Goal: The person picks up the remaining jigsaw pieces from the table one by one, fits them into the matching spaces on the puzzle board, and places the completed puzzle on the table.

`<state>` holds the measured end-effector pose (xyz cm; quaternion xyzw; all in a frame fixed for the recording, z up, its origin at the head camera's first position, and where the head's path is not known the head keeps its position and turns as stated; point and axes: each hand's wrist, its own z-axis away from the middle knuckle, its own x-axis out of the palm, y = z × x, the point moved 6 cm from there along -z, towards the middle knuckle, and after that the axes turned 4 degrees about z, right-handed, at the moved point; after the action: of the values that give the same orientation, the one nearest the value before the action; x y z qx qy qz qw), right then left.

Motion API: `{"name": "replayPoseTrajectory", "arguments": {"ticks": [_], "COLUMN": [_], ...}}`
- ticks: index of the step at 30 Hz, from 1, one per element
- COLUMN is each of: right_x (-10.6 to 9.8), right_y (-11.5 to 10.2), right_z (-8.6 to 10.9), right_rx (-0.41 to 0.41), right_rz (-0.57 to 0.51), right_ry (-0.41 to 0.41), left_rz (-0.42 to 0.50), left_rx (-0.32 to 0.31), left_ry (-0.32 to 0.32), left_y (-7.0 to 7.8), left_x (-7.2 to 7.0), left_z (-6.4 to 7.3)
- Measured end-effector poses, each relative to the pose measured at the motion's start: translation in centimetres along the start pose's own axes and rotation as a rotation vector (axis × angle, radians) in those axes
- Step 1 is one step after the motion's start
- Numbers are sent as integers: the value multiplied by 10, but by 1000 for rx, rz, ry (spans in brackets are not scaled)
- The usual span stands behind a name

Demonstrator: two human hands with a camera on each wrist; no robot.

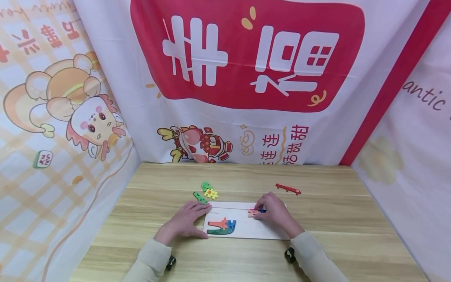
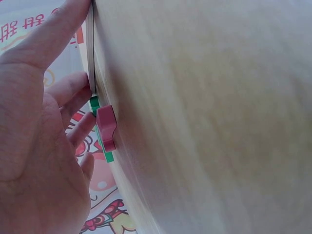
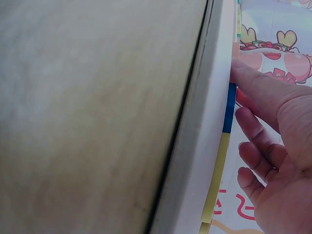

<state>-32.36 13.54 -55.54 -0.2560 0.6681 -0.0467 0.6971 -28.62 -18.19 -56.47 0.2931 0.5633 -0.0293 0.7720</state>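
Observation:
A white board (image 1: 243, 231) lies on the table. My left hand (image 1: 187, 221) spans its left end, thumb at the near corner and fingers by the far one; in the left wrist view, the left hand (image 2: 44, 131) has spread, relaxed fingers against the board's edge. Joined orange, blue and green puzzle pieces (image 1: 222, 227) lie on the board beside it. Farther right, my right hand (image 1: 275, 213) pinches a puzzle piece at the board, beside a pink-orange piece (image 1: 251, 213). A blue piece (image 3: 230, 108) shows under the right hand (image 3: 278, 131), whose fingers partly hide it.
Beyond the board's left corner lie green pieces (image 1: 200, 197) and a yellow piece (image 1: 211, 193) on the wooden table (image 1: 176, 176). A long red piece (image 1: 288, 188) lies at the far right. Printed cloth (image 1: 232, 117) hangs behind the table and at both sides.

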Motion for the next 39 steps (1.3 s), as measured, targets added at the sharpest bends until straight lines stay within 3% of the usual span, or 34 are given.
{"name": "replayPoseTrajectory", "arguments": {"ticks": [16,24,31,39], "right_x": [-3,-22,-34,-30], "right_y": [3,21,49,70], "right_z": [5,20,42,56], "right_rx": [29,5,-36,-35], "right_rz": [-48,-66,-69,-80], "right_ry": [-6,0,-77,-184], "left_rz": [-3,1,4,1], "left_rx": [15,10,8,2], "left_ry": [6,6,8,6], "left_y": [4,3,2,1], "left_x": [1,1,1,0], "left_z": [0,1,0,0]}}
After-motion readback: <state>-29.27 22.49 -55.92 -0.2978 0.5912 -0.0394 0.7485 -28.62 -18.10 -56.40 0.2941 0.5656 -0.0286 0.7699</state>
